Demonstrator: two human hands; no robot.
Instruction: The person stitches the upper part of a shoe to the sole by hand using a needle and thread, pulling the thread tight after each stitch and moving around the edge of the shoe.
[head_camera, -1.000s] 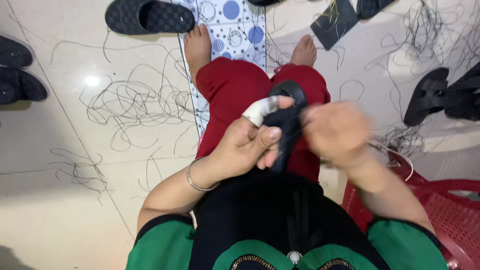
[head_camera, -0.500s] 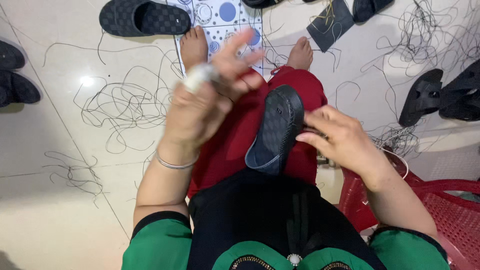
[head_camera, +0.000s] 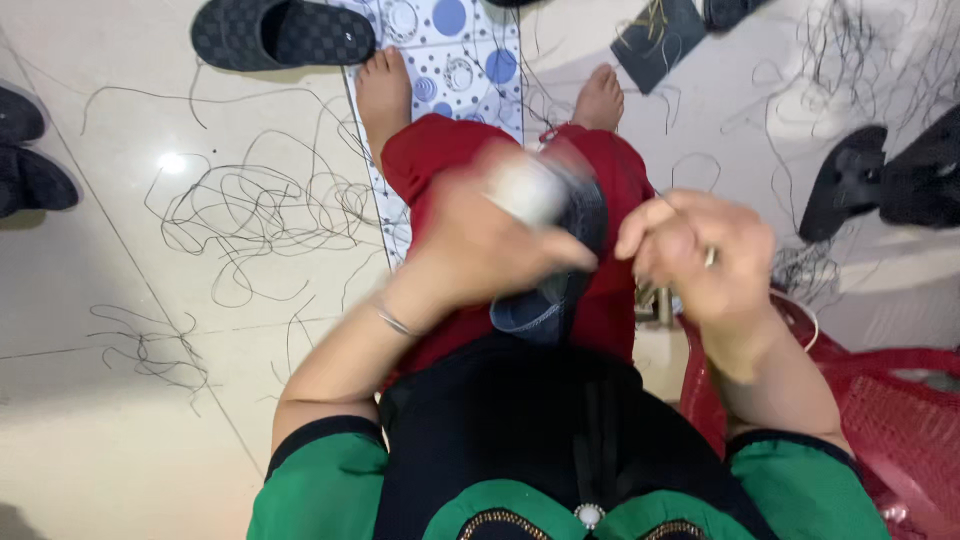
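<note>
No packages, labels, signs or screens show anywhere here.

Pale tiled floor (head_camera: 120, 440). Loose dark threads (head_camera: 250, 215) tangled left and far right. Black sandal (head_camera: 280, 32) far left; dotted blue-white mat (head_camera: 455, 50) far centre, bare feet beside it. More dark footwear (head_camera: 880, 180) right. Red plastic basket (head_camera: 890, 410) near right.
</note>
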